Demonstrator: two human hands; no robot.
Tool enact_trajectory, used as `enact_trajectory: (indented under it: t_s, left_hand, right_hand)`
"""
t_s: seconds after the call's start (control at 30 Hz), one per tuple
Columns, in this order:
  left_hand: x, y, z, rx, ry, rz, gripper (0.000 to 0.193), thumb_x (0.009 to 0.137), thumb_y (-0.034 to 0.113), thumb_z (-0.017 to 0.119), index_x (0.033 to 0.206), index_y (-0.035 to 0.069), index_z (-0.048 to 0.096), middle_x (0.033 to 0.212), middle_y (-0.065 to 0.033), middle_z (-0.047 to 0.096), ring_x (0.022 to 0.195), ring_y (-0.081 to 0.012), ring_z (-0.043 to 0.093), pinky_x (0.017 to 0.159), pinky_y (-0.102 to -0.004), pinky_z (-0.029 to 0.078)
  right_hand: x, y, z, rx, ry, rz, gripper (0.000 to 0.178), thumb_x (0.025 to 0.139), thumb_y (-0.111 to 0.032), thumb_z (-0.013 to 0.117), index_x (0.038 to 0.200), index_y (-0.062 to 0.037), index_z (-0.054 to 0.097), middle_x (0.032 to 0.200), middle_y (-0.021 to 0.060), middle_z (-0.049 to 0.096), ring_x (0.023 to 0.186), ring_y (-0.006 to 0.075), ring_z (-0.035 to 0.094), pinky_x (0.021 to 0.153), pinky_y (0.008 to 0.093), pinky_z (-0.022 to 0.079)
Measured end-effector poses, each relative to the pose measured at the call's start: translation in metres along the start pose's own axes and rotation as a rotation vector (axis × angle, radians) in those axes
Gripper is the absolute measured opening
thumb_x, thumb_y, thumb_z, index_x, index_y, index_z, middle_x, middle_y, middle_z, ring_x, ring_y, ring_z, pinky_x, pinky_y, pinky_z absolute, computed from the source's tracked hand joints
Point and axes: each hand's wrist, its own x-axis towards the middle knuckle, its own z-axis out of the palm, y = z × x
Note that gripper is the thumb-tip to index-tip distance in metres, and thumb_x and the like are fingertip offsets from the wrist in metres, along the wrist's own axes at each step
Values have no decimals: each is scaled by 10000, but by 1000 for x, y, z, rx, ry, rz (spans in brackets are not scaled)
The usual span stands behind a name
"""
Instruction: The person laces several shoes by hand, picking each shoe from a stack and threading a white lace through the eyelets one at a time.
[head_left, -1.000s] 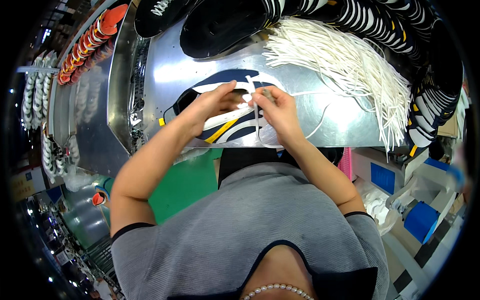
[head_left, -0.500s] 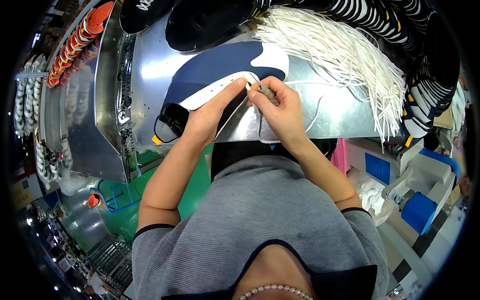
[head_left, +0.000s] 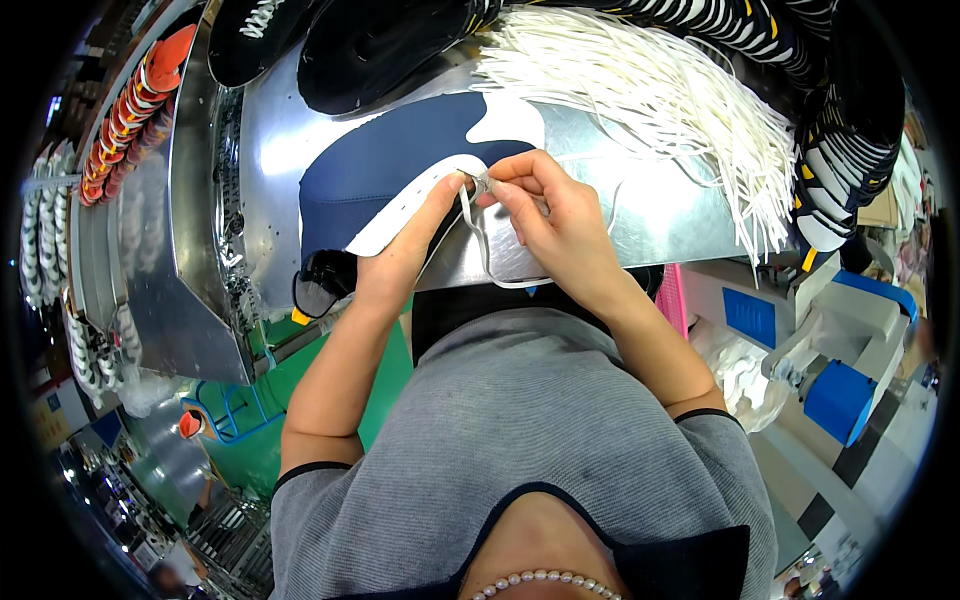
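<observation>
Your left hand (head_left: 402,252) grips the blue shoe (head_left: 375,160); your right hand (head_left: 553,215) pinches narrowly beside the lace (head_left: 467,207); what it holds, I cannot tell.

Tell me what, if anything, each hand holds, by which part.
Left hand: the shoe upper, by its white eyelet strip. Right hand: at the strip's end, its hold unclear.

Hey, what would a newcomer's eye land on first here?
Probably the heap of thin white laces on the shiny metal table, ahead and right. Next, the navy and white shoe upper in the person's left hand. The row of orange shoe pieces at far left also stands out.
</observation>
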Motion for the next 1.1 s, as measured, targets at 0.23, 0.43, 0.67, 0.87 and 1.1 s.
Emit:
enact_trajectory:
  t_s: [0.23, 0.43, 0.67, 0.87, 1.1]
  left_hand:
    - [-8, -6, 3, 391, 23, 293, 191, 919, 81, 702, 1076, -28, 708, 1010, -71, 729, 869, -146, 689, 769, -265, 532]
    - [-13, -11, 4, 708, -11, 496, 210, 968, 114, 643, 1116, -28, 681, 1064, -104, 712, 940, -196, 686, 818, -312, 530]
    - [3, -2, -30, -149, -35, -328, 189, 911, 77, 695, 1087, 5, 695, 1027, -88, 709, 891, -155, 666, 867, -297, 520]
    - [6, -4, -29, 10, 59, -211, 237, 883, 68, 711, 1113, 15, 687, 1067, -55, 697, 935, -171, 663, 811, -285, 532]
    - [11, 12, -57, 377, -345, -231, 361, 931, 192, 686, 1200, -39, 619, 1184, -125, 664, 1048, -175, 627, 937, -313, 479]
  right_hand:
    - [3, 8, -4, -219, 10, -79, 172, 956, -109, 565, 1055, 29, 535, 814, 135, 715, 760, 329, 698, 714, 380, 538]
    - [24, -9, 11, -691, -110, -39, 188, 967, -149, 554, 1079, -5, 510, 831, 212, 679, 803, 430, 657, 716, 481, 512]
    - [25, -15, -55, -519, 111, -204, 368, 868, -214, 717, 1172, -28, 624, 886, 111, 707, 725, 229, 674, 702, 330, 523]
    - [43, 24, -13, -274, 94, -58, 573, 745, -411, 812, 1154, -52, 633, 995, 151, 717, 887, 270, 689, 790, 381, 526]
    - [63, 44, -13, -140, 162, 43, 465, 791, -346, 806, 1100, -49, 626, 947, 101, 691, 810, 181, 644, 751, 303, 508]
